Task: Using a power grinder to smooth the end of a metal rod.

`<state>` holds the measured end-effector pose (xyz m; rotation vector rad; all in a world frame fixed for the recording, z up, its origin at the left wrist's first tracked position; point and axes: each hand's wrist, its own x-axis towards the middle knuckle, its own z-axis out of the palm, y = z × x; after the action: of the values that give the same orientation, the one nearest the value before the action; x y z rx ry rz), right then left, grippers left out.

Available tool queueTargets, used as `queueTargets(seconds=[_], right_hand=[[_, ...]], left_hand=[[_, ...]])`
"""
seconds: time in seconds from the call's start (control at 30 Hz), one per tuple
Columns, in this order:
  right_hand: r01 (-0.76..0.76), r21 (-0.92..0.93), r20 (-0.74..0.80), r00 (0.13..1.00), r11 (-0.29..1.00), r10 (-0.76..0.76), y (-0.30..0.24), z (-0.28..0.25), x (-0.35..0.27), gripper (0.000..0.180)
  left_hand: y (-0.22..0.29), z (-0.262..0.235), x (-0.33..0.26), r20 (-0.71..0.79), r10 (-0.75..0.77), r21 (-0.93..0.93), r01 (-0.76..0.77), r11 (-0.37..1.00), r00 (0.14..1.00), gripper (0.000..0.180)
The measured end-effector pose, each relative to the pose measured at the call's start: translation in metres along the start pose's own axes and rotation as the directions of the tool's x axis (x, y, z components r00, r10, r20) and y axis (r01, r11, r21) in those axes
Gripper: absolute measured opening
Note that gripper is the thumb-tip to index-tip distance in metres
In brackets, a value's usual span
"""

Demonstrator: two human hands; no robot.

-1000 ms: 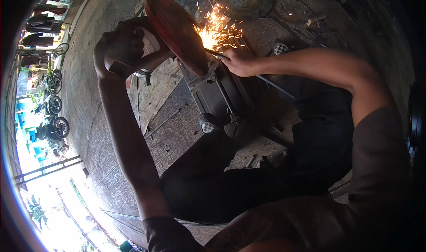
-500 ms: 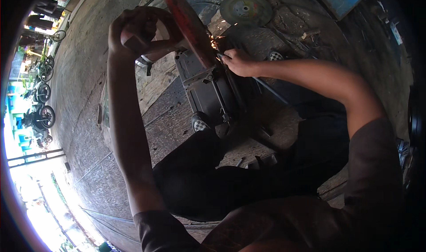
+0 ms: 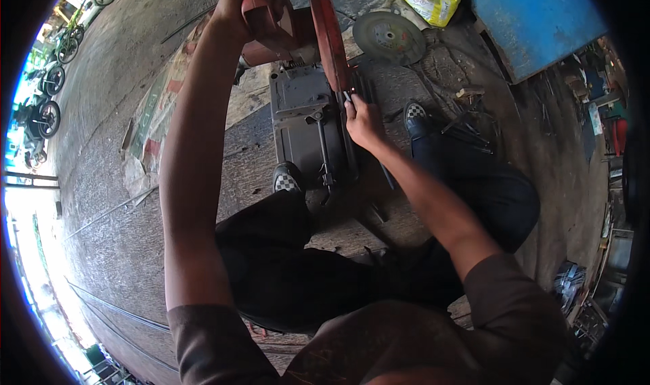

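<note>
Chop saw [image 3: 328,39] gripped by left hand [image 3: 235,3], rod [image 3: 348,96] pinched by right hand [image 3: 365,122] near base's [image 3: 296,141] right edge; might get flung if loosely held.

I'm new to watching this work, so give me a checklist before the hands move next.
1. Left grip secure: cannot tell; the left hand is on the red metal saw housing, fingers partly out of frame.
2. Right grip closed: ok; the right hand holds a thin dark metal rod.
3. Right hand well clear of the curved red metal guard: not ok; it is close to the lower end.
4. Hands protected: not ok; both are bare.
5. Round grey-green disc away from both hands: ok; it lies apart from them.
</note>
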<state>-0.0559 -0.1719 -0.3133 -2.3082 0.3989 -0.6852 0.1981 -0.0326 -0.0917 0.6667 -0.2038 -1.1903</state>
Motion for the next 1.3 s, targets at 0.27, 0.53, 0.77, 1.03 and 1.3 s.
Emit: queueTargets(seconds=[0.27, 0.53, 0.77, 1.03, 1.3], right_hand=[[-0.103, 0.007, 0.055, 0.993, 0.995, 0.102, -0.004, -0.001, -0.022, 0.018], [-0.098, 0.113, 0.12, 0.989, 0.989, 0.085, -0.001, 0.005, -0.026, 0.019], [-0.127, 0.425, 0.089, 0.991, 0.896, 0.098, 0.022, 0.026, -0.025, 0.026], [-0.751, 0.656, 0.726, 0.656, 0.077, 0.208, 0.0, -0.015, -0.017, 0.03], [-0.682, 0.453, 0.754, 0.637, -0.574, -0.162, 0.013, -0.004, -0.026, 0.028]], left_hand=[[-0.009, 0.018, -0.013, -0.219, 0.174, 0.35, -0.089, 0.933, 0.96, 0.023], [0.004, -0.007, -0.016, 0.006, 0.153, 0.268, -0.15, 0.952, 0.988, 0.024], [0.014, -0.02, -0.01, 0.252, 0.056, 0.407, -0.159, 0.899, 0.966, 0.037], [0.006, -0.038, -0.004, 0.277, 0.214, 0.437, -0.321, 0.84, 0.937, 0.041], [0.003, -0.019, 0.005, 0.32, -0.106, 0.254, 0.023, 0.967, 0.942, 0.045]])
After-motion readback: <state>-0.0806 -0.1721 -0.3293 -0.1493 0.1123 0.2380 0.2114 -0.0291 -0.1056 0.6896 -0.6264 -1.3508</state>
